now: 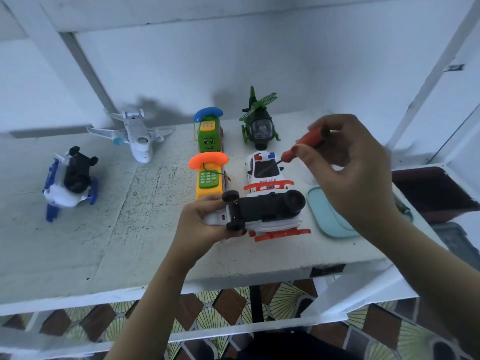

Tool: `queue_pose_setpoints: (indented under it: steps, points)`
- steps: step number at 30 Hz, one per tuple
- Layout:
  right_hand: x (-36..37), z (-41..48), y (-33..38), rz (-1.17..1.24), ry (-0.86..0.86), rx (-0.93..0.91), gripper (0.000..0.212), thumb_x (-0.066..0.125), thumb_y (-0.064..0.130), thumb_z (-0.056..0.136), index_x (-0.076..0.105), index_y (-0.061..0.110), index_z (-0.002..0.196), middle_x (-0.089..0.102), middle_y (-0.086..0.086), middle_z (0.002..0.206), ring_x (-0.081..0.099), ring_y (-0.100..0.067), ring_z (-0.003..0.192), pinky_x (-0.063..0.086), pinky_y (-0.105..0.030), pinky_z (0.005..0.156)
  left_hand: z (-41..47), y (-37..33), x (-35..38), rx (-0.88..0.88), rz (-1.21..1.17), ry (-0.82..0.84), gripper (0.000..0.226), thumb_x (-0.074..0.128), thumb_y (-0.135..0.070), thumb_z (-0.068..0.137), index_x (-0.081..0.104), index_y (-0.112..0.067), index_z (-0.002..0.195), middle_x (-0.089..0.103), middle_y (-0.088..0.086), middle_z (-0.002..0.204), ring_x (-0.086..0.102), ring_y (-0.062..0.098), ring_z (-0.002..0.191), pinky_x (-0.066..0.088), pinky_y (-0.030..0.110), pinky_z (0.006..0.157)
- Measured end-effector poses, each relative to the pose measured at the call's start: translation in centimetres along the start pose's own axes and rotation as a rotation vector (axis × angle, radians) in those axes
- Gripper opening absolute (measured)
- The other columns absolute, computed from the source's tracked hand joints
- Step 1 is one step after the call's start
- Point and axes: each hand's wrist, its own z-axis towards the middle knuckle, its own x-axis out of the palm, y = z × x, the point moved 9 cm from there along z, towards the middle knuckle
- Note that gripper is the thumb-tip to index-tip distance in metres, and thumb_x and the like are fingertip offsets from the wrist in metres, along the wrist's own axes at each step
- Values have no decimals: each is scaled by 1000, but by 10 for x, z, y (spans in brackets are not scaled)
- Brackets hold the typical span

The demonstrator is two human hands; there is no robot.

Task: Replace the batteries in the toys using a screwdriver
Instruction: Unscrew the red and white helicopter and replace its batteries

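On a scuffed white bench (78, 242) against a pale wall, an upturned toy car (262, 211) is gripped by the left hand (202, 219), a red screwdriver (304, 146) pinched in the right hand (355, 162) above.

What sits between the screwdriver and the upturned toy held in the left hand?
Head view: the upright police car sits between the screwdriver and the upturned toy.

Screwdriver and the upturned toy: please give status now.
Left hand grips upturned toy, black underside up. Right hand holds red screwdriver, tip above, not on toy. Police car right behind.
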Motion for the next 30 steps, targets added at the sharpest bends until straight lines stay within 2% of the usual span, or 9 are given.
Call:
queue_pose_setpoints:
  steps: [5,7,10,13,21,30]
  points:
    - [11,-2,27,136,48,-124,24,62,9,90,54,12,113,66,8,92,67,4,84,51,-10,77,3,-1,1,6,17,0,46,86,-34,47,76,-38,92,71,-16,103,64,8,100,53,20,83]
    - [17,-2,30,127,84,-134,23,62,5,90,56,8,112,67,6,88,68,3,82,52,-12,76,3,0,1,-5,33,5,49,89,-24,48,75,-32,95,71,-17,103,64,9,100,52,20,83]
    - [23,-3,30,133,127,-132,23,61,4,90,57,6,112,70,2,86,70,-3,79,56,-22,77,3,2,1,-22,33,18,51,91,-6,54,75,-29,96,70,-17,103,64,10,102,53,24,86]
    - [21,-2,31,158,126,-127,22,61,4,90,56,7,112,70,0,85,70,-5,78,57,-25,75,3,3,0,-28,29,16,51,89,1,57,75,-27,97,71,-14,105,63,13,104,53,26,88]
    - [26,-3,29,81,161,-125,20,64,3,88,59,3,107,69,3,85,67,5,82,48,-5,73,3,2,1,-38,36,27,49,88,-1,58,75,-24,99,70,-12,106,63,10,102,53,23,86]
    - [28,-4,34,46,184,-149,21,65,2,87,59,3,107,67,4,83,62,15,82,44,-1,73,3,2,1,-40,45,26,51,88,1,57,74,-28,98,70,-14,107,63,10,104,54,28,88]
